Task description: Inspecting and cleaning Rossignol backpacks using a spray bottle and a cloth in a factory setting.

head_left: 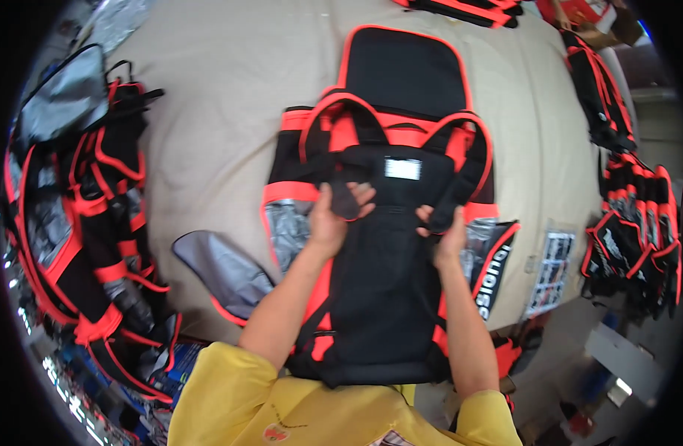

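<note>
On the tan worktop [222, 89] our black and orange vest [386, 245] lies flat. Our left hand [330, 223] and right hand [445, 230] each pinch a strap end; buckling looks unfinished.

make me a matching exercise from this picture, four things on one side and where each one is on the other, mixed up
Things:
1. left hand
2. right hand
3. white label
4. grey flap

Places:
A. on the tan table, left of the person's left forearm
B. on the black panel, between the two shoulder straps
C. grip on the right black strap
D. grip on the left black strap end

Pairs: 1-D, 2-C, 3-B, 4-A
</note>
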{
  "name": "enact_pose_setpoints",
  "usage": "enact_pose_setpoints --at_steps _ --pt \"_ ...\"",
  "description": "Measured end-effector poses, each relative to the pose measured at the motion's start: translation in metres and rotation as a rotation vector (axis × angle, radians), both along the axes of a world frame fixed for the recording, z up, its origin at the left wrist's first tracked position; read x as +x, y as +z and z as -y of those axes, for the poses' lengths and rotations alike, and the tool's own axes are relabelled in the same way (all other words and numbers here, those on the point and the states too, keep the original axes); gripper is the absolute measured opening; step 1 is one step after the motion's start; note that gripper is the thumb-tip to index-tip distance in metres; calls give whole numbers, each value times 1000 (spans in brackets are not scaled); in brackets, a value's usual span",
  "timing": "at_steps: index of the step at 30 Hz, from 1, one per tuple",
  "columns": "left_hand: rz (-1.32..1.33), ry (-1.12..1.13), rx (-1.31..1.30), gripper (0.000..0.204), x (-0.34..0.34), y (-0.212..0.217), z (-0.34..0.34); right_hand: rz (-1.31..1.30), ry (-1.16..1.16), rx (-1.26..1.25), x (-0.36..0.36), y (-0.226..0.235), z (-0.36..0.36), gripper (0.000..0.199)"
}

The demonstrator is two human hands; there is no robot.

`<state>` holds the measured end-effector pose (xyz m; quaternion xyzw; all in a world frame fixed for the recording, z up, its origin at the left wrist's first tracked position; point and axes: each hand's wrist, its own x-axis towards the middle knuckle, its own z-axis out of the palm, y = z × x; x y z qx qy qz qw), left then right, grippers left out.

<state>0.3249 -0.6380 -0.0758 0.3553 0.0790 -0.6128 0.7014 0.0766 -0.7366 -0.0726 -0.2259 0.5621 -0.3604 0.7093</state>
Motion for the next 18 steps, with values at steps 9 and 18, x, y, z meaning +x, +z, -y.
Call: enact_pose_setpoints --at_steps 9,18 --pt "51 -2 -25 62 5 21 -6 23 -23 -15 10 37 -6 65" --pt "239 -618 -284 44 12 195 -54 -8 406 -413 -21 206 -58 45"
